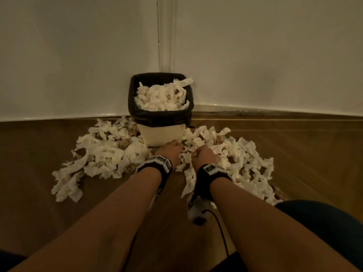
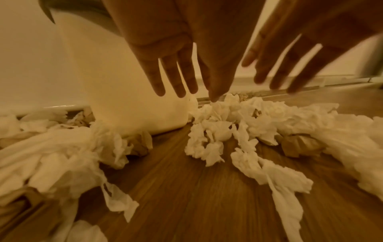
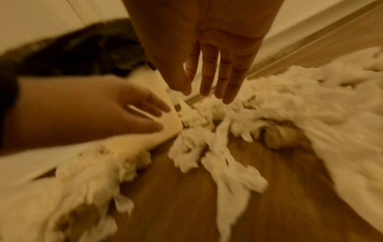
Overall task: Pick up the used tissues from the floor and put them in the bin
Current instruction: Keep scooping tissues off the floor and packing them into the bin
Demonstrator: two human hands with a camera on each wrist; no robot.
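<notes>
A cream bin (image 1: 161,134) with a black liner (image 1: 157,116) stands in the wall corner, heaped with white tissues (image 1: 163,97). More crumpled tissues lie on the wooden floor to its left (image 1: 102,154) and right (image 1: 245,163). My left hand (image 1: 170,149) hovers just in front of the bin's base, its fingers (image 2: 178,78) straight, spread and holding nothing. My right hand (image 1: 204,154) is beside it, with straight fingers (image 3: 209,77) pointing down just above a clump of tissues (image 3: 194,144). The left wrist view shows both hands over that clump (image 2: 209,135), and the bin wall (image 2: 124,98) behind.
White walls meet behind the bin, with a skirting board (image 1: 275,109) along the floor. Brown crumpled paper (image 1: 123,143) lies among the tissues. A white device with a black cable (image 1: 198,213) is under my right forearm. My dark-clad knee (image 1: 324,222) is at lower right.
</notes>
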